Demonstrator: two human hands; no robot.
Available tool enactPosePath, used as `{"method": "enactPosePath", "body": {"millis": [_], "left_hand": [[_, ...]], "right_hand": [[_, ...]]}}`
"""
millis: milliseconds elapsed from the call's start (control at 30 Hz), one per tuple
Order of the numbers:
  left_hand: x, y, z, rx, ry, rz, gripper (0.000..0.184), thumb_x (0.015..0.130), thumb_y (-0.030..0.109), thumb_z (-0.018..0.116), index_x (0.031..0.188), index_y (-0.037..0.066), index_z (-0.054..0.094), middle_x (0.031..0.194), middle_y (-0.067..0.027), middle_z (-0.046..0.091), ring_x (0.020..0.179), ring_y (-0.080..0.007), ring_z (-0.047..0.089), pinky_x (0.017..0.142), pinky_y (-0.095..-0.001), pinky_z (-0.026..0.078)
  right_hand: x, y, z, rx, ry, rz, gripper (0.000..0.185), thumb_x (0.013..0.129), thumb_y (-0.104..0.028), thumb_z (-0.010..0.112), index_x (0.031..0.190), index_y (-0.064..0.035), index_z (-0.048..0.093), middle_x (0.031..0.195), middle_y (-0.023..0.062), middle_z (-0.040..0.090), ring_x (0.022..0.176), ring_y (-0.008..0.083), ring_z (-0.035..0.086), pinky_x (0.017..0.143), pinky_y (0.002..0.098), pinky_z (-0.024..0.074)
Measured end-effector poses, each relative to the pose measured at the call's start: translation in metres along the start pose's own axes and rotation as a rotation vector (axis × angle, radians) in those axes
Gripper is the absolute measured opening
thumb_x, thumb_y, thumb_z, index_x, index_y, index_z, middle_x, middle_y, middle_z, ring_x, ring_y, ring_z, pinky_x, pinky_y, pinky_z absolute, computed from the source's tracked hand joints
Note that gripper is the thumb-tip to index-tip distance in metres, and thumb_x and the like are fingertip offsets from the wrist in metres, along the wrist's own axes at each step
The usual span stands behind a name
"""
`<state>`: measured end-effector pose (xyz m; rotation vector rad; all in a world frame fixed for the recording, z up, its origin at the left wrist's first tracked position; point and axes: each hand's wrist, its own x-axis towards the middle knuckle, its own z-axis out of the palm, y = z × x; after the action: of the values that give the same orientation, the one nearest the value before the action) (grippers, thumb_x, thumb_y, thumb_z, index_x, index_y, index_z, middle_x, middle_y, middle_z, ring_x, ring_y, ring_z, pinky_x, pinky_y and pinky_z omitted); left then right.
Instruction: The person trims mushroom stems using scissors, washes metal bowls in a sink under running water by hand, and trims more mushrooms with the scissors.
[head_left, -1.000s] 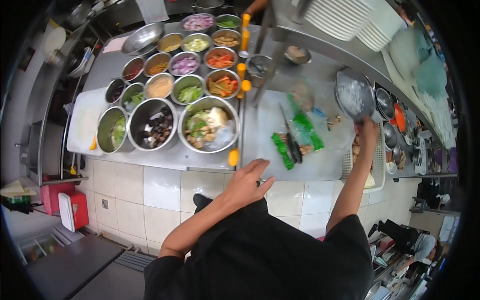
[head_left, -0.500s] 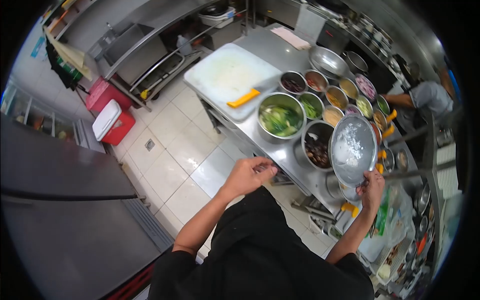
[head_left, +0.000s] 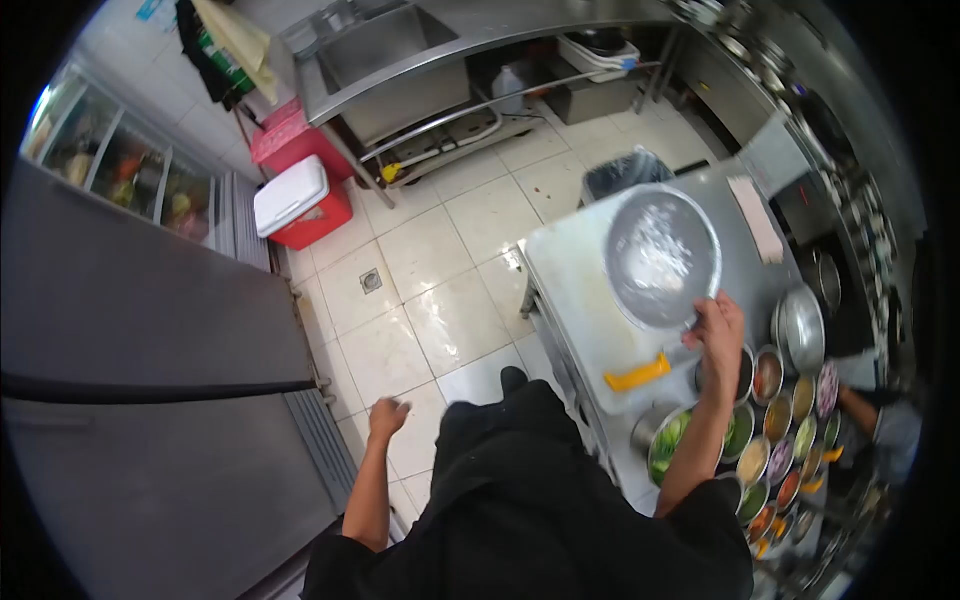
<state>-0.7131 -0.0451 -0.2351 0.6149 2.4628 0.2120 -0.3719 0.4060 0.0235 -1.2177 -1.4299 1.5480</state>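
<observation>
My right hand (head_left: 720,335) grips the near rim of a round metal bowl (head_left: 630,240) with white residue inside. The bowl is over a white cutting board (head_left: 570,270) on the steel table. On the board, just below the bowl, lies a knife with a yellow handle (head_left: 638,375); its blade is mostly hidden by my right hand and arm. Low on the left, over the floor tiles, my left hand (head_left: 388,417) hangs with curled fingers and nothing visible in it. A pot of green vegetables (head_left: 668,440) stands beside my right forearm.
Several small pots of cut ingredients (head_left: 778,418) crowd the table's right side, by an empty metal bowl (head_left: 802,325). A lined bin (head_left: 625,175) stands behind the board. A sink (head_left: 385,50), a red cooler (head_left: 310,205) and a grey fridge (head_left: 160,300) surround the floor. Another person's arm (head_left: 858,410) reaches in.
The view has turned left. My right hand has carried the bowl from beside the ingredient pots to over the cutting board. My left hand has dropped away from the table.
</observation>
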Motion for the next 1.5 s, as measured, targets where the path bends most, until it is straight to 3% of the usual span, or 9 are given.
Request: {"method": "enactPosePath", "body": {"millis": [133, 300, 433, 667, 767, 933, 1233, 1333, 1500], "left_hand": [[-0.043, -0.101, 0.056, -0.869, 0.111, -0.758, 0.027, 0.08, 0.023, 0.069, 0.076, -0.004, 0.067, 0.067, -0.0178, 0.066, 0.053, -0.0254, 0.065, 0.043, -0.0373, 0.054], [-0.093, -0.118, 0.126, -1.215, -0.04, -1.221, 0.024, 0.082, 0.015, 0.058, 0.088, -0.008, 0.061, 0.073, -0.0218, 0.064, 0.055, -0.0337, 0.063, 0.046, -0.0453, 0.053], [-0.034, -0.091, 0.106, -0.713, -0.448, -0.934, 0.033, 0.085, 0.027, 0.053, 0.092, -0.003, 0.064, 0.078, -0.0204, 0.066, 0.062, -0.0328, 0.065, 0.056, -0.0454, 0.053], [0.236, -0.112, 0.014, -0.107, -0.365, -0.148, 0.05, 0.088, 0.047, 0.046, 0.098, 0.004, 0.07, 0.087, -0.0182, 0.07, 0.074, -0.0312, 0.067, 0.072, -0.0457, 0.051], [0.414, -0.067, -0.111, -0.95, 0.138, -0.498, 0.039, 0.085, 0.036, 0.058, 0.091, -0.001, 0.071, 0.08, -0.0135, 0.071, 0.071, -0.0241, 0.066, 0.069, -0.0372, 0.051], [0.56, 0.141, -0.432, -1.257, 0.156, 0.115, 0.045, 0.092, 0.033, 0.063, 0.12, -0.001, 0.057, 0.104, -0.011, 0.067, 0.091, -0.0193, 0.066, 0.072, -0.0314, 0.052], [0.815, 0.294, -0.586, -1.448, 0.077, 0.25, 0.041, 0.085, 0.026, 0.071, 0.109, -0.003, 0.055, 0.095, -0.0142, 0.063, 0.081, -0.0203, 0.065, 0.061, -0.0326, 0.055], [0.875, 0.31, -0.587, -1.643, 0.217, 0.13, 0.03, 0.078, 0.001, 0.058, 0.107, -0.006, 0.056, 0.097, -0.0173, 0.064, 0.082, -0.0247, 0.066, 0.063, -0.0363, 0.057], [0.951, 0.307, -0.557, -1.779, 0.288, -0.099, 0.032, 0.073, -0.007, 0.052, 0.104, -0.004, 0.059, 0.098, -0.0155, 0.065, 0.084, -0.0274, 0.065, 0.071, -0.0431, 0.058]], "right_hand": [[0.108, -0.031, 0.146, 0.061, -0.204, 0.004, 0.015, 0.086, -0.008, 0.055, 0.087, 0.0058, 0.059, 0.063, 0.0092, 0.06, 0.042, 0.0162, 0.058, 0.035, 0.0246, 0.0447], [0.212, -0.041, 0.298, 0.151, -0.375, 0.074, 0.014, 0.086, -0.008, 0.056, 0.089, 0.0052, 0.058, 0.067, 0.0121, 0.061, 0.046, 0.0175, 0.06, 0.039, 0.0245, 0.047], [0.278, -0.056, 0.393, 0.175, -0.35, 0.07, 0.017, 0.087, -0.009, 0.055, 0.095, 0.0055, 0.057, 0.073, 0.0124, 0.062, 0.049, 0.0174, 0.06, 0.042, 0.024, 0.0473], [0.384, -0.083, 0.485, 0.144, -0.244, 0.025, 0.017, 0.088, -0.009, 0.054, 0.096, 0.006, 0.056, 0.075, 0.0127, 0.062, 0.053, 0.0172, 0.061, 0.045, 0.0247, 0.049], [0.431, -0.093, 0.528, 0.115, -0.236, 0.015, 0.018, 0.089, -0.009, 0.053, 0.098, 0.0066, 0.056, 0.075, 0.0131, 0.062, 0.054, 0.017, 0.061, 0.045, 0.025, 0.0492], [0.529, -0.092, 0.623, 0.017, -0.328, 0.053, 0.021, 0.088, -0.008, 0.052, 0.099, 0.0087, 0.056, 0.071, 0.0139, 0.063, 0.051, 0.0176, 0.062, 0.043, 0.0254, 0.0495], [0.723, -0.073, 0.837, -0.17, -0.724, 0.07, 0.024, 0.087, -0.012, 0.054, 0.096, 0.01, 0.057, 0.068, 0.0157, 0.064, 0.05, 0.0209, 0.065, 0.043, 0.0286, 0.0528], [0.794, -0.069, 0.889, -0.415, -0.894, 0.011, 0.036, 0.087, -0.017, 0.058, 0.112, 0.0089, 0.057, 0.09, 0.0202, 0.068, 0.071, 0.0266, 0.07, 0.064, 0.0344, 0.0584], [0.898, -0.06, 1.003, -0.583, -0.583, -0.385, 0.078, 0.086, -0.028, 0.066, 0.148, 0.0003, 0.029, 0.147, 0.022, 0.04, 0.135, 0.0337, 0.041, 0.112, 0.0377, 0.032]]}}
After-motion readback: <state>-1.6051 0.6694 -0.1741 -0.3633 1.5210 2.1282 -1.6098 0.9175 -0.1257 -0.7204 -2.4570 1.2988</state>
